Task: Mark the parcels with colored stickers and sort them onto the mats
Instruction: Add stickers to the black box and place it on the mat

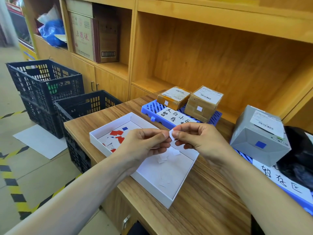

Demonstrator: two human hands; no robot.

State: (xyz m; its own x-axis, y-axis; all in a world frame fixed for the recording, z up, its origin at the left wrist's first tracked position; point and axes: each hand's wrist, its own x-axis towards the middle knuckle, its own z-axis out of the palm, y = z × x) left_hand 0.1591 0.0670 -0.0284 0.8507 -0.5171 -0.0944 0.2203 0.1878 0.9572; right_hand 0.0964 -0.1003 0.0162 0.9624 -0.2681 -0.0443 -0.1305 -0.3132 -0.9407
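White sticker, small and slightly curled, pinched between both hands' fingertips.

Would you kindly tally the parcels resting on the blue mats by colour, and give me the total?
Brown cardboard parcels, each with a white sticker, on the far blue slatted mat: 2
Grey plastic-wrapped parcels, with a blue sticker, on the near blue mat: 1
Black bag parcels on the near mat, only partly in view: 1
Total: 4

The wooden desk bears a white tray between two blue mats.
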